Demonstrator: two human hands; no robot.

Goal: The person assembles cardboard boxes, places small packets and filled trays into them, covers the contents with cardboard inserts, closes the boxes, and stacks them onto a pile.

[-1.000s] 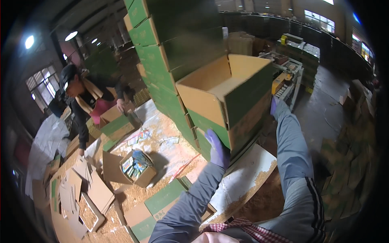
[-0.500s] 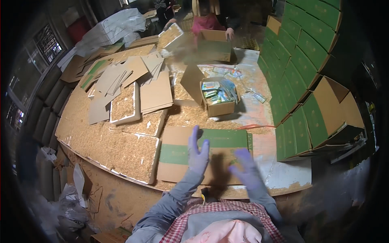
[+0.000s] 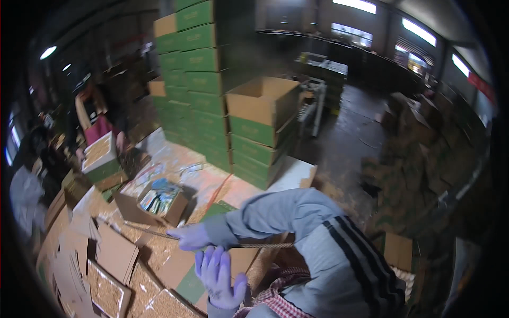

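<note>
Head cam only: wide fisheye, worn up top, left one of pair. Looks down past right hand [image 3: 193,237] and left hand [image 3: 217,275], both super close at bottom, then out across desk [image 3: 290,174] to tall stack of green boxes [image 3: 199,82] mid-distance and windows [image 3: 351,34] way back. Straight edges bend toward dark rim.

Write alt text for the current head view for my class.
A purple-gloved right hand holds a thin cardboard sheet, seen edge-on, the gloved left hand open nearby. Beyond stand stacked green boxes and an open carton of colourful packets; a co-worker is at left.
</note>
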